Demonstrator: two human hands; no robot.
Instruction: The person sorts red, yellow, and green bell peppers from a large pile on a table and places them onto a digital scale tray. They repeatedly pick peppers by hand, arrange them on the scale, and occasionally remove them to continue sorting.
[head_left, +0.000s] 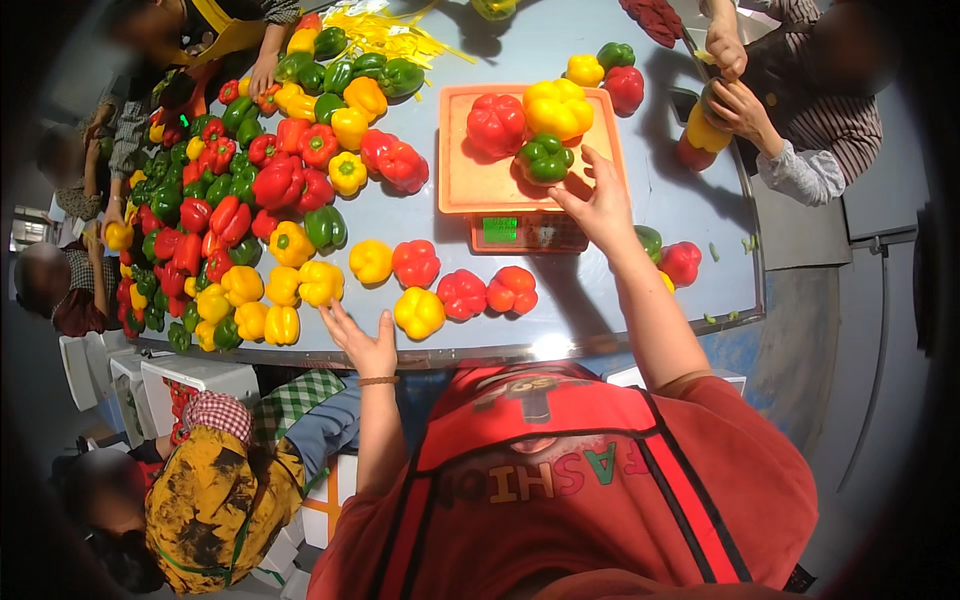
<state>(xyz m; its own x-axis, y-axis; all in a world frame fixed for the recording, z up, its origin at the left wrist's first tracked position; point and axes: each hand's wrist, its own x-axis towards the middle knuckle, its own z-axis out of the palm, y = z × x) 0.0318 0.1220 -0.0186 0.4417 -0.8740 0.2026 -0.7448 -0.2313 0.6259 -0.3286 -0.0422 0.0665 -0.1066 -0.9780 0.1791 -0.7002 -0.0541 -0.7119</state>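
An orange digital scale with a lit green display stands on the table before me. On its tray sit a red bell pepper, a yellow bell pepper and a green bell pepper, close together. My right hand hovers at the tray's lower right, thumb and fingers spread beside the green pepper, holding nothing. By the table's near edge, my left hand has its fingers apart. Its fingertips are at a yellow bell pepper; whether they touch it I cannot tell.
A big heap of mixed peppers covers the table's left side. Several loose peppers lie below the scale. Yellow ties lie at the back. Across on the right, a person's hands hold stacked peppers. Other people work along the left.
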